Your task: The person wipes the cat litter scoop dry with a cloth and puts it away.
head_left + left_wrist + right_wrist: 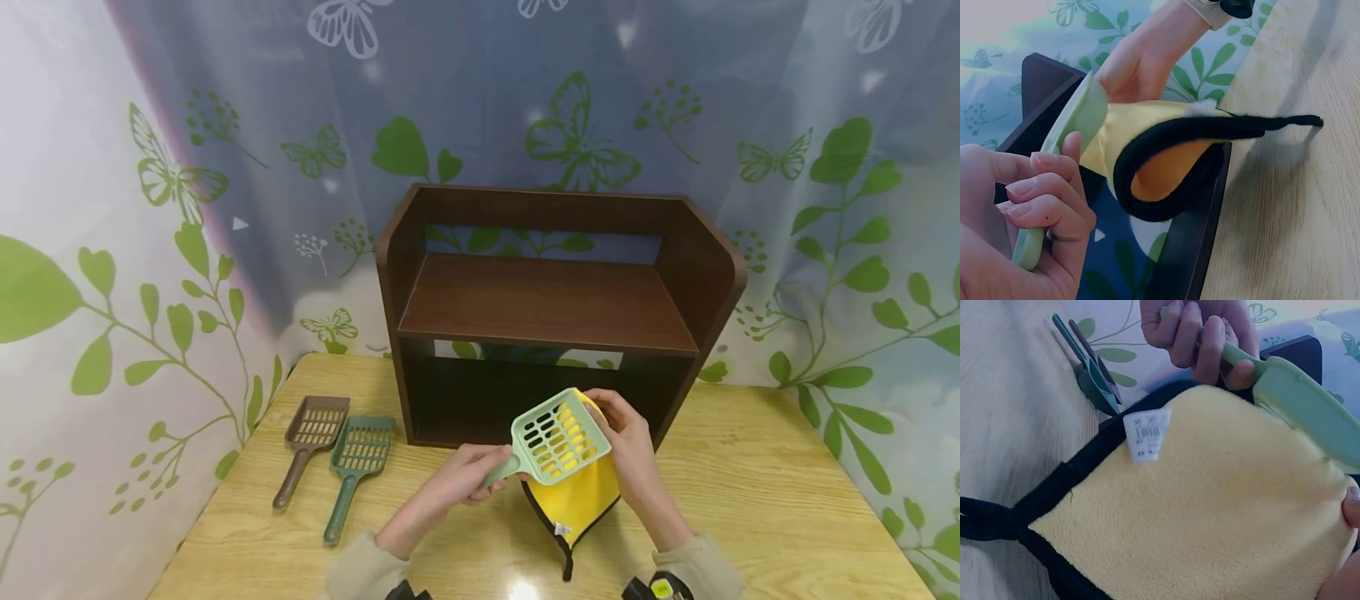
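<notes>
My left hand [474, 475] grips the handle of a light green litter scoop [558, 437], its slotted head tilted up in front of the shelf. A yellow cloth [581, 500] with black edging, a white tag and a hanging loop drapes below the scoop. My right hand [626, 437] holds this cloth bunched against the far edge of the scoop's head. In the left wrist view the fingers curl round the scoop handle [1030, 247], and the cloth [1147, 125] folds into a loop beside it. The right wrist view shows the thumb [1352, 507] pressing on the cloth.
A brown litter scoop [317, 425] and a dark green litter scoop [363, 450] lie side by side at the table's left. Behind my hands stands a dark brown two-level shelf [547, 300] on the wooden table [780, 508]. Patterned curtains surround the table.
</notes>
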Tool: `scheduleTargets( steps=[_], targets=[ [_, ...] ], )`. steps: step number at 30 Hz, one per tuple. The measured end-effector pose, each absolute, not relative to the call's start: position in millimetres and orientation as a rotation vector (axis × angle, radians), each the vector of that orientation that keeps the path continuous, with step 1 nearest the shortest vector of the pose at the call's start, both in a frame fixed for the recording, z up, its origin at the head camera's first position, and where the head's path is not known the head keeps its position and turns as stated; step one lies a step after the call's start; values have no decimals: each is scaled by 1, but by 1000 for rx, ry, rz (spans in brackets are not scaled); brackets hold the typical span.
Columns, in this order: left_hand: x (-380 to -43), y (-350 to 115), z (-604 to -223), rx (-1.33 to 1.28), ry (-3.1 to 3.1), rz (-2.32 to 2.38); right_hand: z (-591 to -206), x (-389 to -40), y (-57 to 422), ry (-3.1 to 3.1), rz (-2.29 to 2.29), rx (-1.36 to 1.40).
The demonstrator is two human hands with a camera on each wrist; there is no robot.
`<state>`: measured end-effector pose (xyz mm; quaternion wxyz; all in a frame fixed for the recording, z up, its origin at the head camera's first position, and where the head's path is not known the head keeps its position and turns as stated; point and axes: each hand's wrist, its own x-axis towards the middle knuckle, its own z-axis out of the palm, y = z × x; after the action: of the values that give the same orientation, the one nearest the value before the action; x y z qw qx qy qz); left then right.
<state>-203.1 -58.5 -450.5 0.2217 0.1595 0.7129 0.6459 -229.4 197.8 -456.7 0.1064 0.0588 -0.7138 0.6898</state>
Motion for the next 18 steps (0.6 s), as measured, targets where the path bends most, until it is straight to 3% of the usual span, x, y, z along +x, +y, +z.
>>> scheduleTargets(
  steps=[18],
  targets=[
    [-211, -64, -452, 345, 2047, 1846, -463, -205, 220, -2186, 2029, 218]
  ],
)
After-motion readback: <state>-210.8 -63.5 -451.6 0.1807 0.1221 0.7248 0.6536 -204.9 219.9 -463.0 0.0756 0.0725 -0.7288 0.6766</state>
